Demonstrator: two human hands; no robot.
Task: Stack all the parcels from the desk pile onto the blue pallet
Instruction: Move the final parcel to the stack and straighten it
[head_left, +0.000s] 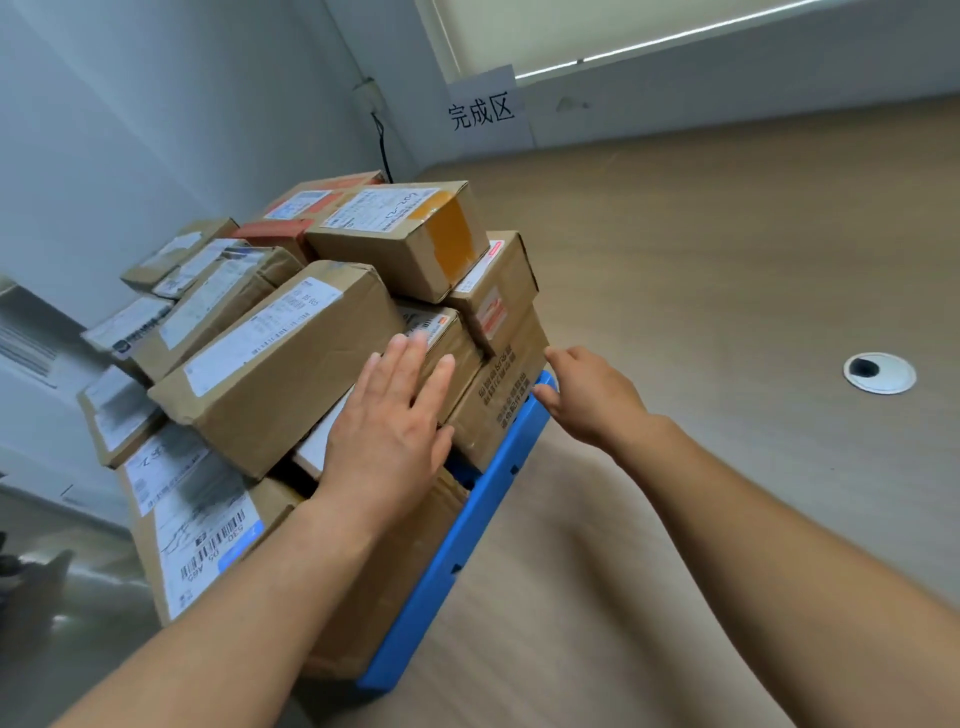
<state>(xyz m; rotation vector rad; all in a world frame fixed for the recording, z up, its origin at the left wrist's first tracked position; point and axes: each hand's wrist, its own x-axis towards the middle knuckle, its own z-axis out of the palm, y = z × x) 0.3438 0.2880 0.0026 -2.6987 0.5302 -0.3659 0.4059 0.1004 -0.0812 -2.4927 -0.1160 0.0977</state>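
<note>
Several brown cardboard parcels with white labels are heaped on the blue pallet (457, 551), which lies on the wooden desk. My left hand (389, 421) lies flat with straight fingers against a small parcel (441, 338) in the middle of the stack. Beside it a long parcel (280, 358) lies tilted on top. My right hand (592, 395) touches the right side of a lower box with printed text (498, 410), fingers at the pallet's far corner. A box with yellow tape (405, 234) tops the heap.
The wooden desk (727, 260) stretches to the right and holds a round cable grommet (879, 372). A white paper sign (482, 111) leans on the back wall. A black cable (382, 145) hangs in the corner. The floor lies to the left.
</note>
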